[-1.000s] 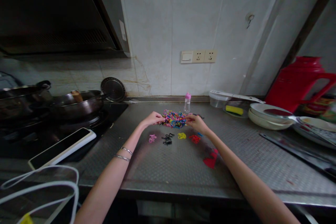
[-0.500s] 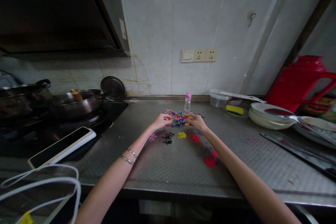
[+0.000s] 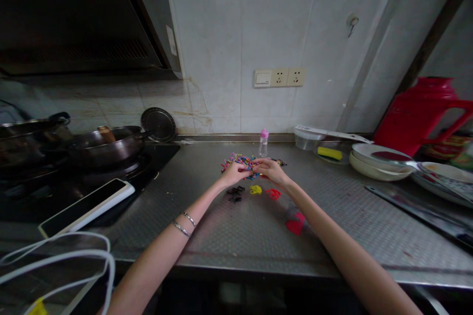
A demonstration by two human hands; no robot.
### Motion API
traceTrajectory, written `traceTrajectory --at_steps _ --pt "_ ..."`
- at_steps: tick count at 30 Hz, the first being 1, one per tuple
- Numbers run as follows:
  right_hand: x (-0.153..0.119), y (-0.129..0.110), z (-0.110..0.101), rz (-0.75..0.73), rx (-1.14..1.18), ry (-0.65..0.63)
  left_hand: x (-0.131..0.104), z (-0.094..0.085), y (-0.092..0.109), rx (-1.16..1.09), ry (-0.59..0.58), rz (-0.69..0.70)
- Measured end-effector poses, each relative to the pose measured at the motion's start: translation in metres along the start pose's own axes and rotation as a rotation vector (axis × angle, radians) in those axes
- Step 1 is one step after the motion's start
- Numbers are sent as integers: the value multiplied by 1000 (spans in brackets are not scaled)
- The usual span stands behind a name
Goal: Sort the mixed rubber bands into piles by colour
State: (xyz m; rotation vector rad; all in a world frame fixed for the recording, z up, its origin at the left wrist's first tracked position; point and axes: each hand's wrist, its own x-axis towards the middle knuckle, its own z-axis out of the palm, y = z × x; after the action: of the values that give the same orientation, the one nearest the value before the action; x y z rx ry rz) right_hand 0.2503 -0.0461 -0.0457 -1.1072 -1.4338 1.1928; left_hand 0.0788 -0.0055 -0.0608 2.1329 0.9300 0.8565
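A heap of mixed-colour small rubber bands [image 3: 238,159] lies on the metal counter, partly covered by my fingers. My left hand [image 3: 235,173] reaches into its near side, thumb and fingers pinched on some bands. Close by on the right, my right hand [image 3: 272,171] has its fingertips closed on bands too; the exact ones are too small to make out. In front of the hands lie small separate clusters: black bands [image 3: 235,194], yellow bands [image 3: 255,189] and red bands [image 3: 273,194].
A small clear bottle with a pink cap [image 3: 263,141] stands behind the heap. Below my right forearm lies a red heart-shaped piece [image 3: 295,225]. Pans [image 3: 105,145] and a white-edged device [image 3: 86,206] are left; bowls [image 3: 380,165], a knife [image 3: 417,214] and a red thermos jug [image 3: 417,118] right.
My left hand has moved right, closer to my right hand, which has stayed nearly in place. The pink cluster at the left is now hidden behind my left arm.
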Motion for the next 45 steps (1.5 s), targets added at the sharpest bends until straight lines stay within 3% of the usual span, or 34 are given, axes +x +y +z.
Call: traceTrajectory --at_steps 8,19,27,32,34,40,45 --pt "2 6 -2 -8 -3 3 -1 -8 5 -8 -8 16" --pt "3 4 -4 -58 -35 60 -1 -30 1 -117 54 -93" --pt "-3 16 25 -351 -365 -145 1 -36 -6 -24 95 -39" --pt "-8 17 36 -419 -497 -259 0 -34 -7 -55 74 -59" --pt "-9 14 35 -438 -503 -233 0 -32 -5 -72 53 -66" --pt "-4 5 20 -425 -450 11 -1 -28 1 2 -45 -42" --pt "2 7 9 -399 -462 19 -3 -23 9 76 -181 36"
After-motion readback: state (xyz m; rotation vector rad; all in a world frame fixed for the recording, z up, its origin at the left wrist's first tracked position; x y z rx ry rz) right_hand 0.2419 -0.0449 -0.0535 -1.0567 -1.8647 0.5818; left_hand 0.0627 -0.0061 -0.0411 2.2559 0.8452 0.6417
